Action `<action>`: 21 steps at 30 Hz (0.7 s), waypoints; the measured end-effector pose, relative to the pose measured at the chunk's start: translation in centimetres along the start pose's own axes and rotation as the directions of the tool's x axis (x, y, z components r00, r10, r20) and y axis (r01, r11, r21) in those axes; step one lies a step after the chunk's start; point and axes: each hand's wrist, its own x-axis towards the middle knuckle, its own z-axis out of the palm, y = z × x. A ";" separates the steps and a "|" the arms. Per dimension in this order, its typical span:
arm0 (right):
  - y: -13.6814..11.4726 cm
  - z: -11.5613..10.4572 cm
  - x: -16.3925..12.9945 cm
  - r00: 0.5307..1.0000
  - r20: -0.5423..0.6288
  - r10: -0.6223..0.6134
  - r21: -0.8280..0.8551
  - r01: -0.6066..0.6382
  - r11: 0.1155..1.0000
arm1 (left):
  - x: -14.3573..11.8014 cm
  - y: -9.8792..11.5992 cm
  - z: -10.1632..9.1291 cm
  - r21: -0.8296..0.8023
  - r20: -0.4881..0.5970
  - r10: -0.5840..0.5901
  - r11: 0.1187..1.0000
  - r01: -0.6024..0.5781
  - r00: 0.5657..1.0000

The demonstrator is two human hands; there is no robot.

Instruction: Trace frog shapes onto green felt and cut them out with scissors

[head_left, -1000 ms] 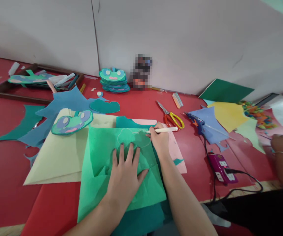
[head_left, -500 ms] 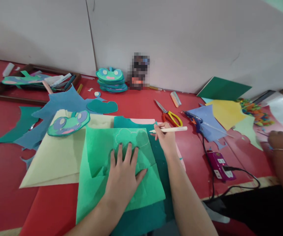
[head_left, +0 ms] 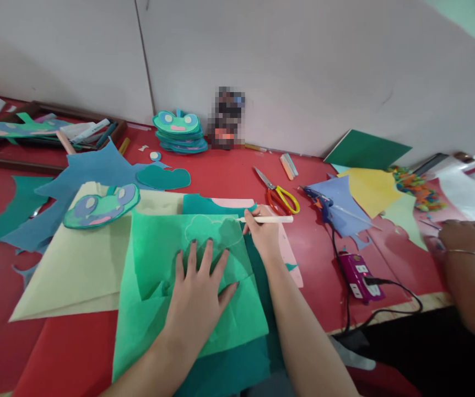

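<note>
My left hand (head_left: 198,286) lies flat with fingers spread, pressing on a bright green felt sheet (head_left: 155,242). A white cloud-like outline (head_left: 188,225) is drawn near the sheet's top edge, just above my fingertips. Pinched in my right hand (head_left: 264,231) is a white marker pen (head_left: 276,219), its tip at the outline's upper right. Dark teal felt (head_left: 258,353) and pale yellow felt (head_left: 84,270) lie beneath the green sheet. On the yellow felt rests a finished felt frog face (head_left: 102,208), with the teal cut-out (head_left: 163,177) behind it.
Yellow-and-red-handled scissors (head_left: 279,194) lie beyond my right hand. Farther right are a blue glue gun (head_left: 319,201) and a corded purple power strip (head_left: 359,278). A stack of frog faces (head_left: 178,132) stands by the wall, a wooden tray (head_left: 14,160) at left. Another person's hands (head_left: 460,237) work at right.
My right hand has shifted left and brought the marker tip onto the green sheet at the outline. My left hand stays flat on the felt. The whole view has shifted slightly.
</note>
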 end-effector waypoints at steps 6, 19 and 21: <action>0.3 0.0 0.0 0.998 0.061 0.025 0.038 -0.028 0.999 | 0.2 0.0 -0.1 0.032 0.017 0.010 0.999 -0.011 1.000; 0.1 0.0 0.0 0.999 0.022 0.034 -0.022 -0.034 0.999 | 0.1 0.0 0.0 0.011 0.002 0.008 1.000 -0.008 1.000; 0.0 0.0 0.0 0.999 0.006 0.032 -0.028 -0.032 0.999 | 0.1 0.0 0.0 0.009 -0.004 0.008 1.000 -0.008 1.000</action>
